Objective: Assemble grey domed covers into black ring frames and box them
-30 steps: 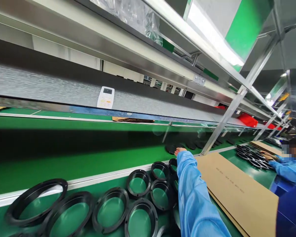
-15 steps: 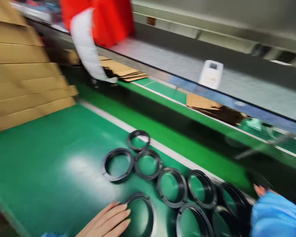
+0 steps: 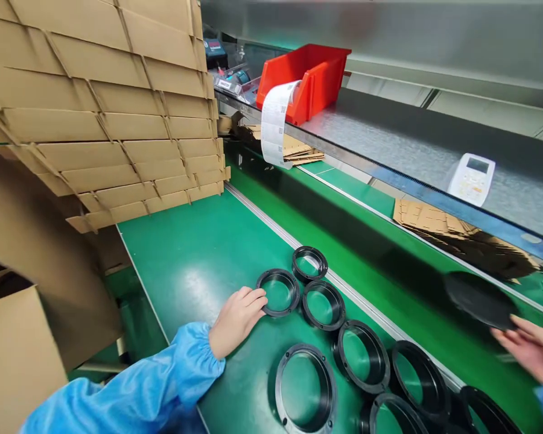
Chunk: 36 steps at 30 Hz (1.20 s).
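Note:
My left hand (image 3: pixel 239 318), in a blue sleeve, has its fingers closed on the left edge of a black ring (image 3: pixel 294 296), which lies flat on the green tabletop. At the right edge, my right hand (image 3: pixel 527 345) pinches a thin black round disc (image 3: pixel 477 301) by its near rim, above the green belt. Close to my left hand lie another black ring (image 3: pixel 324 305), a smaller black ring (image 3: pixel 310 264) by the metal strip, and a larger black ring (image 3: pixel 279 392) nearer me. Several more rings crowd the lower right, partly cut off by the frame.
Stacked cardboard dividers (image 3: pixel 131 144) stand at the back left. A metal shelf (image 3: pixel 389 138) runs above the belt (image 3: pixel 366 265), carrying a red bin (image 3: pixel 305 81) with a hanging label strip (image 3: pixel 274 129) and a white remote (image 3: pixel 473 179). Cardboard sheets (image 3: pixel 434 217) lie beneath the shelf.
The view has turned left. My left hand has gone from the large near ring to a farther one. On the right, my hand now shows clearly with the black disc out over the belt.

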{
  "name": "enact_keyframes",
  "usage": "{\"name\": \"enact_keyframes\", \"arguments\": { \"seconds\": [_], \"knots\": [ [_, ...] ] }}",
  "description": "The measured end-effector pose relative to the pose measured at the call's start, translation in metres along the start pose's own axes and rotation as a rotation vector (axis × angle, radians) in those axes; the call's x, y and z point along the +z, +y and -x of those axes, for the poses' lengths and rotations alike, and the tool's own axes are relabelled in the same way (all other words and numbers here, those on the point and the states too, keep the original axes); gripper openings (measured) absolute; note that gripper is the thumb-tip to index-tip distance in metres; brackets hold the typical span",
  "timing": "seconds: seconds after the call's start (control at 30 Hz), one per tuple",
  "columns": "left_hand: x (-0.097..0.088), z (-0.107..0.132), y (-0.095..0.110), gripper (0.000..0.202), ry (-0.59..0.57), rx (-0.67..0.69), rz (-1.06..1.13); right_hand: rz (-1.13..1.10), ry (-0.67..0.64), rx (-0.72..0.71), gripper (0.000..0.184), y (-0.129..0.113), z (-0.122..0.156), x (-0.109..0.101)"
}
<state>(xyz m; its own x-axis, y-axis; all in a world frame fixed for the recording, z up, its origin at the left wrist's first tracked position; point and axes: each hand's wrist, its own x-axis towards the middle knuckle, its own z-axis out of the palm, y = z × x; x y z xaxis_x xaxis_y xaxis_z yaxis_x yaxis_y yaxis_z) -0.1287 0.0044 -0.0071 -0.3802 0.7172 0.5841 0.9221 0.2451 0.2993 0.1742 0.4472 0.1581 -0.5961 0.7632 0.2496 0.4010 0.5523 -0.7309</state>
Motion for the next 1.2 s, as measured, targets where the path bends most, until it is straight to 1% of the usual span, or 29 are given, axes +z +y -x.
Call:
{"name": "enact_keyframes", "arguments": {
  "seconds": [0.03, 0.07, 0.1, 0.13, 0.2, 0.27, 0.33, 0.37, 0.4, 0.47, 0.53, 0.6, 0.7, 0.8, 0.87, 0.9, 0.97, 1.03, 1.07, 1.13, 1.2],
  "knots": [
    [-0.003, 0.001, -0.002, 0.024, 0.002, 0.004, 0.019, -0.130, -0.017, 0.101, 0.052, -0.017, 0.006, 0.010],
    [-0.006, 0.005, -0.004, 0.025, 0.006, 0.002, 0.035, -0.261, -0.055, 0.197, 0.048, -0.036, 0.014, 0.027],
    [-0.011, 0.010, -0.005, 0.024, 0.014, -0.004, 0.048, -0.359, -0.116, 0.257, 0.043, -0.056, 0.025, 0.051],
    [-0.016, 0.017, -0.005, 0.024, 0.023, -0.014, 0.060, -0.429, -0.209, 0.287, 0.043, -0.077, 0.036, 0.080],
    [-0.026, 0.033, -0.007, 0.023, 0.048, -0.046, 0.083, -0.547, -0.408, 0.326, 0.048, -0.116, 0.061, 0.144],
    [-0.034, 0.052, -0.011, 0.023, 0.082, -0.097, 0.107, -0.625, -0.576, 0.360, 0.054, -0.148, 0.084, 0.206],
    [-0.040, 0.070, -0.015, 0.022, 0.127, -0.154, 0.142, -0.662, -0.686, 0.386, 0.061, -0.170, 0.101, 0.255],
    [-0.041, 0.078, -0.017, 0.021, 0.152, -0.184, 0.167, -0.667, -0.723, 0.396, 0.064, -0.177, 0.107, 0.275],
    [-0.042, 0.085, -0.019, 0.020, 0.181, -0.219, 0.198, -0.662, -0.752, 0.402, 0.066, -0.181, 0.112, 0.291],
    [-0.042, 0.094, -0.022, 0.020, 0.241, -0.295, 0.268, -0.626, -0.789, 0.399, 0.066, -0.186, 0.118, 0.315],
    [-0.041, 0.100, -0.024, 0.023, 0.293, -0.366, 0.345, -0.563, -0.785, 0.367, 0.061, -0.186, 0.123, 0.332],
    [-0.040, 0.103, -0.025, 0.027, 0.320, -0.414, 0.420, -0.471, -0.749, 0.309, 0.058, -0.186, 0.128, 0.342],
    [-0.041, 0.106, -0.028, 0.028, 0.332, -0.464, 0.516, -0.257, -0.651, 0.176, 0.063, -0.191, 0.133, 0.348],
    [-0.045, 0.108, -0.028, 0.029, 0.347, -0.512, 0.585, -0.039, -0.518, -0.048, 0.070, -0.212, 0.137, 0.342],
    [-0.049, 0.110, -0.028, 0.030, 0.362, -0.550, 0.626, 0.024, -0.459, -0.223, 0.078, -0.231, 0.141, 0.337],
    [-0.052, 0.111, -0.028, 0.029, 0.371, -0.574, 0.645, 0.074, -0.429, -0.320, 0.081, -0.241, 0.144, 0.338],
    [-0.056, 0.113, -0.030, 0.025, 0.394, -0.627, 0.682, 0.295, -0.393, -0.488, 0.082, -0.255, 0.154, 0.346],
    [-0.060, 0.114, -0.032, 0.023, 0.417, -0.687, 0.715, 0.558, -0.418, -0.576, 0.083, -0.259, 0.165, 0.364],
    [-0.062, 0.114, -0.032, 0.023, 0.422, -0.718, 0.730, 0.649, -0.456, -0.579, 0.087, -0.257, 0.170, 0.374],
    [-0.068, 0.113, -0.030, 0.025, 0.416, -0.782, 0.754, 0.713, -0.550, -0.559, 0.098, -0.247, 0.180, 0.389],
    [-0.076, 0.114, -0.021, 0.026, 0.388, -0.837, 0.775, 0.745, -0.587, -0.575, 0.107, -0.235, 0.187, 0.394]
  ]
}}
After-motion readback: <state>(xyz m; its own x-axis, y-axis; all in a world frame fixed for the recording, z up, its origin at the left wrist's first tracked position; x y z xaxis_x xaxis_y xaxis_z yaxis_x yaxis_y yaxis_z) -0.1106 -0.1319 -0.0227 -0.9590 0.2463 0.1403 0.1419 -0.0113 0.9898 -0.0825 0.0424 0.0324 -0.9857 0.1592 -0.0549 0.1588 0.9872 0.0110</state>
